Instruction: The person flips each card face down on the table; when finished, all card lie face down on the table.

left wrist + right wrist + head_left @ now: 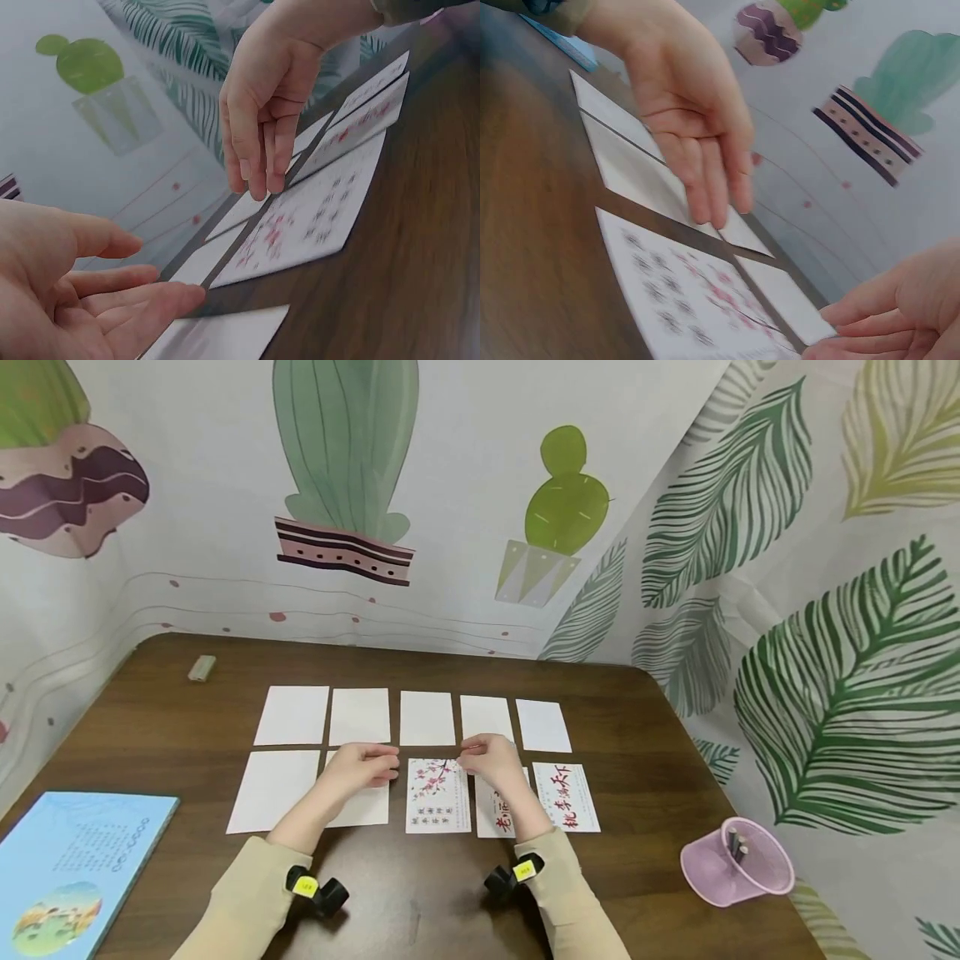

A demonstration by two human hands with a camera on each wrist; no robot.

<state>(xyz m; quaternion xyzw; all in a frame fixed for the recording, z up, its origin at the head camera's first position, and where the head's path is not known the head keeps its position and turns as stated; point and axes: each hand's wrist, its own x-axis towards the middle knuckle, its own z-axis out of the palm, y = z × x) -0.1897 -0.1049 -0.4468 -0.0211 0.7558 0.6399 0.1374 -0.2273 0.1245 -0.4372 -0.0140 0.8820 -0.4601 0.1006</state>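
A printed card (438, 802) with pink blossom and dark characters lies between the hands. At its upper right corner is my right hand (492, 762), fingers extended and loosely together, with nothing seen in its grasp. My left hand (360, 774) hovers to the card's left, over a blank white card (360, 811); its thumb and fingers are apart and hold nothing in the left wrist view. The right hand and wrist partly cover a card with red characters (491, 810). Right of that lies another red-lettered card (566, 797).
Several blank white cards (426, 719) form a back row, and one more (273, 791) lies front left. A blue book (82, 852) is at the left edge, a pink mesh cup (712, 868) with sticks at the right, a small pale block (202, 667) at the back left.
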